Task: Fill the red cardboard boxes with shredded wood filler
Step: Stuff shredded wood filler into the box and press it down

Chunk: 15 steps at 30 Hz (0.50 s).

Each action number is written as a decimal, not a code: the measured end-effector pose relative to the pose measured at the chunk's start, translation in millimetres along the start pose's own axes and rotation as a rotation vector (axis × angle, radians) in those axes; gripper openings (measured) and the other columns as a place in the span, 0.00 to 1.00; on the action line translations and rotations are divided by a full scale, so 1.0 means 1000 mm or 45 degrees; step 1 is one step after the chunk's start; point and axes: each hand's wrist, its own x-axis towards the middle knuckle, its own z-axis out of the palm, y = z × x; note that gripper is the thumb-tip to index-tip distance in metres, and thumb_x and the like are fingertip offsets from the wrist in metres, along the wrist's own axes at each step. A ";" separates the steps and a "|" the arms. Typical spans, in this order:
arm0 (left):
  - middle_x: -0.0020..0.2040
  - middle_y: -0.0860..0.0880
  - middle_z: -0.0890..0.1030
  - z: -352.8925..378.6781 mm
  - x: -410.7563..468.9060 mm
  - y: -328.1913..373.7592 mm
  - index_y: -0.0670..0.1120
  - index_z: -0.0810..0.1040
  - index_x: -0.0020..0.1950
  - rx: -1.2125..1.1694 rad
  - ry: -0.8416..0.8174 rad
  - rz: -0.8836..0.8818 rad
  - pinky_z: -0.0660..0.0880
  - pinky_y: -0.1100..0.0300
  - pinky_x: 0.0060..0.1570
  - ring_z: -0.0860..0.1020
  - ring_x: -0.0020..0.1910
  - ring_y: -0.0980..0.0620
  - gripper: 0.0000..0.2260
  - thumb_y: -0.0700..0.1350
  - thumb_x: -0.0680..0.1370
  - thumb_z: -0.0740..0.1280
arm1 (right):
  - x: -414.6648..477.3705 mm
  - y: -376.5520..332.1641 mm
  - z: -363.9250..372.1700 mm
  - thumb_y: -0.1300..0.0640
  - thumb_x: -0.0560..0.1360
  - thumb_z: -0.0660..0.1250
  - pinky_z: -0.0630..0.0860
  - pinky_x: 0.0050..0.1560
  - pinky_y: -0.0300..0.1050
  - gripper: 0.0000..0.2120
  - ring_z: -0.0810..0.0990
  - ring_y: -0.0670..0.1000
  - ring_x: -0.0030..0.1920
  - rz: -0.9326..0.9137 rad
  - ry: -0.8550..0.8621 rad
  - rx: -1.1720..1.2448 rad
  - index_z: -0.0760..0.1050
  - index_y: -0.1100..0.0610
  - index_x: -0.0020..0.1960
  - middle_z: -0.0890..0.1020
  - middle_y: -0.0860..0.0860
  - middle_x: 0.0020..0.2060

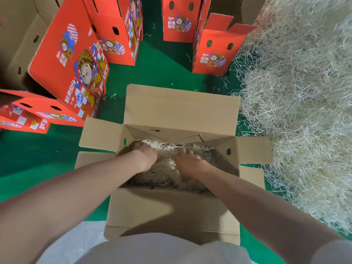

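On the green floor, box as landmark: an open box (171, 206) stands just in front of the person, all four flaps folded outward, brown inside showing.
Filler in box: a layer of shredded wood filler (162, 172) lies at the bottom of the box, pale and tangled, covering most of the floor of it.
Left hand: the left hand (146, 157) reaches down into the box at its left side, palm down, pressed onto the filler; fingers look spread and flat, not clenched, though they are blurred.
Right hand: the right hand (187, 162) is inside the box right of the left one, palm down on the filler, fingers splayed and loose, gripping nothing that can be made out.
Cord: a thin cord with a red tip (200, 137) hangs on the far inner wall of the box.
Pile: a big heap of the same shredded wood (295, 92) lies right of the box, touching its right flap, with loose strands scattered on the floor (162, 60).
Red boxes: several red printed boxes stand beyond the box; one (213, 52) far right beside the pile with its top flaps up, one (179, 21) behind it, others (72, 60) far left, leaning or lying flat.
Clothing: pale fabric (152, 248) shows nearest the camera, below the box.
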 end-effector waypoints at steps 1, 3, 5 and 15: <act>0.72 0.41 0.62 0.004 0.000 0.000 0.41 0.59 0.73 0.080 -0.111 -0.033 0.59 0.43 0.68 0.61 0.71 0.41 0.24 0.36 0.77 0.58 | 0.000 0.005 0.004 0.64 0.72 0.63 0.66 0.61 0.62 0.31 0.59 0.64 0.69 -0.010 -0.056 -0.036 0.58 0.53 0.72 0.59 0.62 0.70; 0.76 0.43 0.52 0.009 0.002 -0.002 0.43 0.50 0.76 0.121 -0.204 -0.033 0.49 0.40 0.71 0.50 0.74 0.41 0.31 0.39 0.77 0.61 | -0.001 0.013 0.007 0.62 0.72 0.65 0.56 0.66 0.68 0.37 0.50 0.65 0.72 -0.043 -0.114 -0.027 0.50 0.47 0.75 0.50 0.61 0.73; 0.72 0.41 0.60 0.004 0.003 -0.004 0.42 0.55 0.75 0.069 -0.204 0.009 0.62 0.42 0.66 0.60 0.71 0.40 0.31 0.38 0.75 0.64 | -0.005 0.016 0.000 0.60 0.71 0.68 0.65 0.64 0.61 0.39 0.58 0.61 0.71 -0.112 -0.082 0.019 0.51 0.46 0.74 0.58 0.56 0.73; 0.37 0.43 0.70 0.005 -0.012 0.006 0.32 0.74 0.54 -0.110 -0.398 0.309 0.70 0.56 0.29 0.68 0.32 0.50 0.12 0.28 0.75 0.55 | -0.044 0.024 -0.007 0.62 0.78 0.56 0.70 0.54 0.47 0.16 0.74 0.57 0.60 -0.184 -0.315 -0.115 0.69 0.61 0.65 0.74 0.58 0.63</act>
